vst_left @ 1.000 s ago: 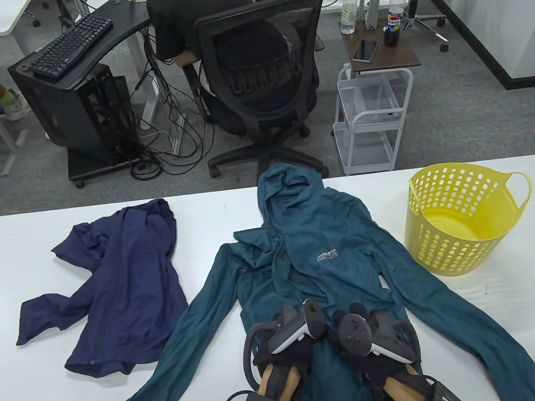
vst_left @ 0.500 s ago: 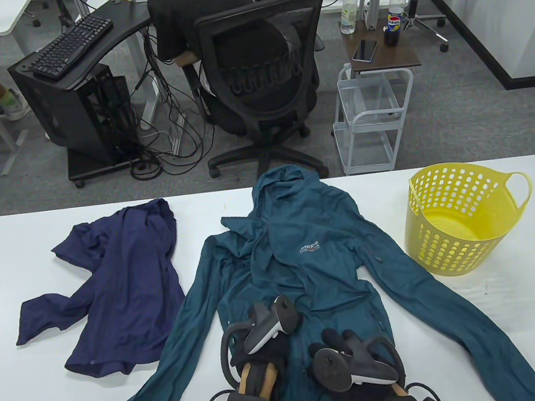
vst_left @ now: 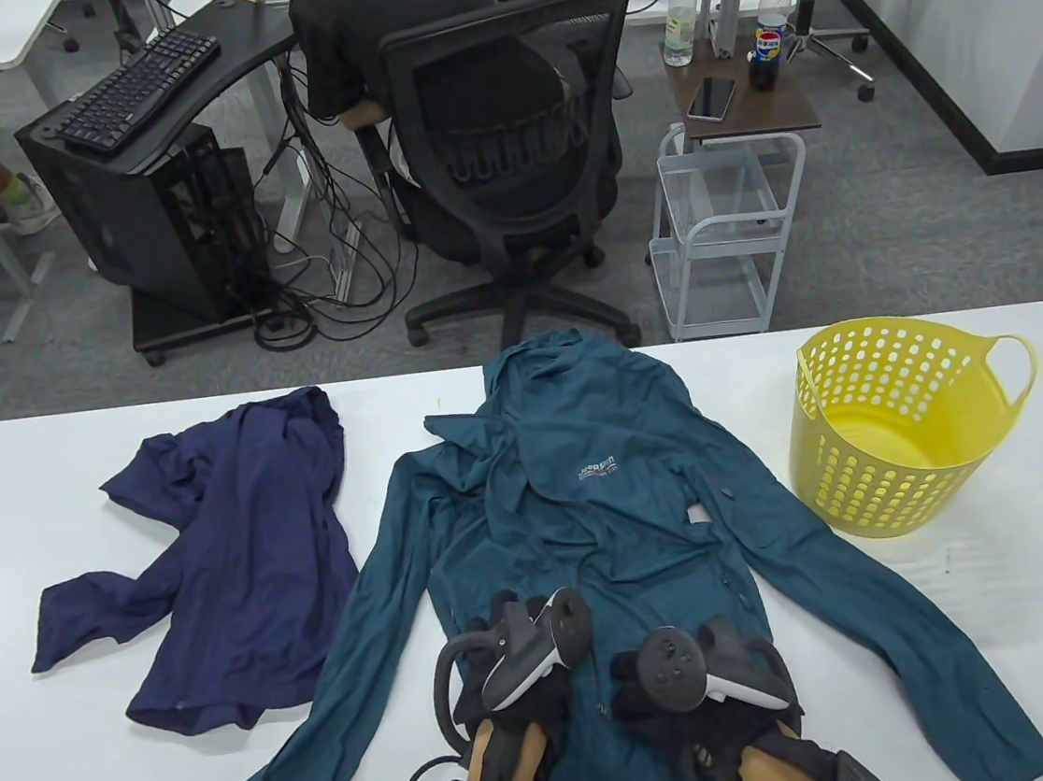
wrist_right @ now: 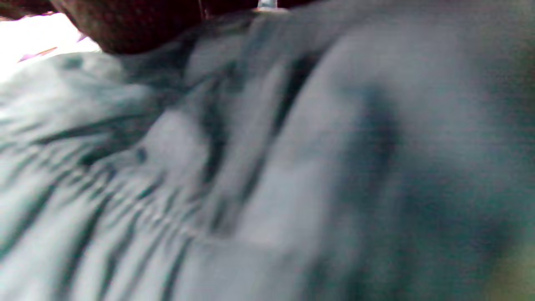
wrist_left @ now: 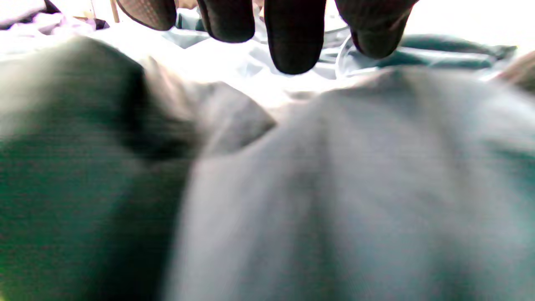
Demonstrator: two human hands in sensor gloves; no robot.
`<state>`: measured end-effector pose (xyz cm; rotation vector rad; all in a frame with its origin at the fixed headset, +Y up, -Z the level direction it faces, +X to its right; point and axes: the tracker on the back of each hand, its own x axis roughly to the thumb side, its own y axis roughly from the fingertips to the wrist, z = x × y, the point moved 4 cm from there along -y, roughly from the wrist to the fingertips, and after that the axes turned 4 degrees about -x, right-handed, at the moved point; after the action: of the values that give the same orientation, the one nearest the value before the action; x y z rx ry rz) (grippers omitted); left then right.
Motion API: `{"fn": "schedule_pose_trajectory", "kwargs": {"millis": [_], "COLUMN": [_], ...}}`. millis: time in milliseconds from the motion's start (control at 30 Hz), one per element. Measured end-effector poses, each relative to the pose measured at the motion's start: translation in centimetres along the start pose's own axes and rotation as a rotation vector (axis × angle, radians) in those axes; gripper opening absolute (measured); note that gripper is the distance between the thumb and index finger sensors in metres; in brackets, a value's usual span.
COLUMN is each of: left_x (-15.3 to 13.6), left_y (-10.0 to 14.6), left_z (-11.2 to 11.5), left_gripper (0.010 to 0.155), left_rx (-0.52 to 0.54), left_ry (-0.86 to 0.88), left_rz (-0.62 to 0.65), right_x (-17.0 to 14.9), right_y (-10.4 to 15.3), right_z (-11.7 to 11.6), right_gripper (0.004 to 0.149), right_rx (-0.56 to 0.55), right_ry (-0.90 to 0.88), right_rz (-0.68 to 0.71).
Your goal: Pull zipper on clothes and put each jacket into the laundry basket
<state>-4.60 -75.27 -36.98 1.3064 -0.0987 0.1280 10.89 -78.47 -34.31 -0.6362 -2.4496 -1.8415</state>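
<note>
A teal hooded zip jacket (vst_left: 594,533) of thin fabric is spread face up across the middle of the white table (vst_left: 1020,559), its sleeves splayed toward the near corners. Both gloved hands are laid on its lower front: the left hand (vst_left: 517,682) beside the right hand (vst_left: 689,700). In the left wrist view four fingertips (wrist_left: 294,37) are seen hanging above blurred teal cloth; whether either hand grips the fabric cannot be told. A crumpled navy jacket (vst_left: 221,556) is lying to the left, and a yellow perforated plastic laundry basket (vst_left: 901,422) is standing to the right, apart from the teal sleeve.
</note>
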Motion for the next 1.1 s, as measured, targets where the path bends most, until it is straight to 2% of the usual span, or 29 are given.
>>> {"fn": "schedule_pose_trajectory", "kwargs": {"millis": [133,267,333,500,733,1033,1100], "left_x": [1.8,3.4,3.5,2.7,1.6,-0.1,-0.8], "left_y": [0.8,0.1,-0.6,-1.3,-2.1,-2.6,-2.7], "left_z": [-0.1,1.7,2.8,3.7,4.0,4.0,3.9], "left_gripper": [0.051,0.052,0.053,0.054,0.054,0.055,0.055], "left_rx": [0.007,-0.085,-0.138,-0.201,-0.217,-0.195,-0.181], "left_ry": [-0.016,-0.033,-0.046,-0.035,-0.034,-0.031,-0.066], "left_rz": [0.039,0.073,0.057,0.033,-0.014,-0.044,-0.078], "right_x": [-3.0,-4.1,-3.8,-2.3,0.9,6.0,7.3], "right_y": [-1.0,-1.1,-1.0,-0.5,1.0,3.6,4.5], "right_z": [0.7,0.9,0.9,1.4,1.8,0.4,-0.5], "right_gripper": [0.043,0.043,0.043,0.043,0.043,0.040,0.039], "right_rx": [-0.060,-0.083,-0.085,-0.127,-0.142,0.057,0.207], "right_ry": [-0.087,-0.115,-0.091,0.009,0.108,0.077,-0.029], "right_rz": [-0.099,-0.123,-0.110,-0.067,0.028,0.248,0.355]}}
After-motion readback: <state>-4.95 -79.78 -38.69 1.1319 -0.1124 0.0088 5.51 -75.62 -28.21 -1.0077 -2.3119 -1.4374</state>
